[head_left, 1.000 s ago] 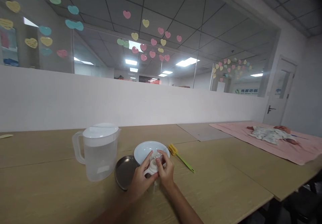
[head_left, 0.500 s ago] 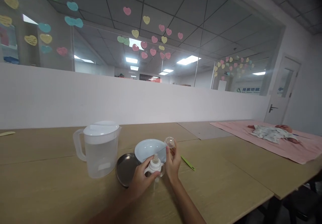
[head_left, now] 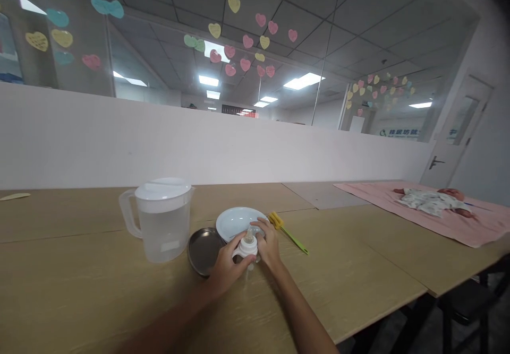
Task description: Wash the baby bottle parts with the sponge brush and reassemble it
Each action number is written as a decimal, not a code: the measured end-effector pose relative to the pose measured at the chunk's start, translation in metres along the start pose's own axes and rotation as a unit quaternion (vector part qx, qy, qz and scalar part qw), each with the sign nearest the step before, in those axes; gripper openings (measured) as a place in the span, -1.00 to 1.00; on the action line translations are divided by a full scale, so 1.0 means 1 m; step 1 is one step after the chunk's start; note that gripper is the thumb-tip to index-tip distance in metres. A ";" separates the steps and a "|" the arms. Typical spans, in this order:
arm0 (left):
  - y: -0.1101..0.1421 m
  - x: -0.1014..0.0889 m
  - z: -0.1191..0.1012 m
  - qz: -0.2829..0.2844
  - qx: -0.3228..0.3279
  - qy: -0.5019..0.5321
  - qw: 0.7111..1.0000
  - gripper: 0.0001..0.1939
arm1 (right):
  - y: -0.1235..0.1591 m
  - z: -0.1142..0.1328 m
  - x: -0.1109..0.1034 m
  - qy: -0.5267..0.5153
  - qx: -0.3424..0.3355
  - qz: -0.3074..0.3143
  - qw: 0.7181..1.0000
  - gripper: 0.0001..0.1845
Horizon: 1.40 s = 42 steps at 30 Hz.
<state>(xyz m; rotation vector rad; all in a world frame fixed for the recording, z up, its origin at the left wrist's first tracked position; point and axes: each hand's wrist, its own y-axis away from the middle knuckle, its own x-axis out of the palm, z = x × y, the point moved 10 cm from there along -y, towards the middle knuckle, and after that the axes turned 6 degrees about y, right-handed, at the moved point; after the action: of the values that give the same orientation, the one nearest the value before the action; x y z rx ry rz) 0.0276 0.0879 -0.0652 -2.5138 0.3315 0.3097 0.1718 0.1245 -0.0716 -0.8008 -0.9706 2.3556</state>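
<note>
My left hand [head_left: 228, 265] is closed around a baby bottle [head_left: 248, 246] with a white collar, side handles and a clear teat pointing up. The clear lower part of the bottle is mostly hidden. Close against its right side, my right hand [head_left: 268, 243] has its fingers curled over a clear dome-shaped cap [head_left: 257, 230] beside the teat. Whether cap and collar touch, I cannot tell. Just beyond both hands lies a pale blue-white bowl [head_left: 235, 217]. A dark metal tray [head_left: 202, 248] sits left of the bottle, its edge partly behind my left hand.
A lidded clear pitcher [head_left: 165, 226] with water stands at left. Right of the bowl lies a bottle brush [head_left: 292, 239] with a yellow sponge head and green handle. Farther right, a baby doll [head_left: 430, 201] rests on a pink cloth [head_left: 374, 195]. A pale flat stick [head_left: 15, 197] lies far left.
My right hand has brought the clear cap leftward and down from beside the bowl to the bottle's teat. The brush's yellow head now shows. The view has tilted down slightly.
</note>
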 end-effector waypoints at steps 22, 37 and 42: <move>-0.006 0.005 0.002 0.081 -0.004 0.032 0.996 -0.33 | 0.020 0.061 -0.003 -0.048 -0.161 0.053 0.984 -0.70; -0.010 0.009 0.001 0.187 0.010 -0.008 0.982 -0.12 | 0.017 0.058 0.007 -0.017 -0.128 0.099 0.987 -0.72; -0.010 0.010 0.001 0.193 -0.009 0.035 0.981 -0.08 | 0.015 0.062 -0.003 0.001 -0.144 0.058 0.988 -0.70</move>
<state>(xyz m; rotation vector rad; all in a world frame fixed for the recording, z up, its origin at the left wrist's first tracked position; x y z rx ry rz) 0.0399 0.0954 -0.0638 -2.4688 0.8511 0.3758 0.1296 0.0841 -0.0461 -0.9918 -1.3152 2.3407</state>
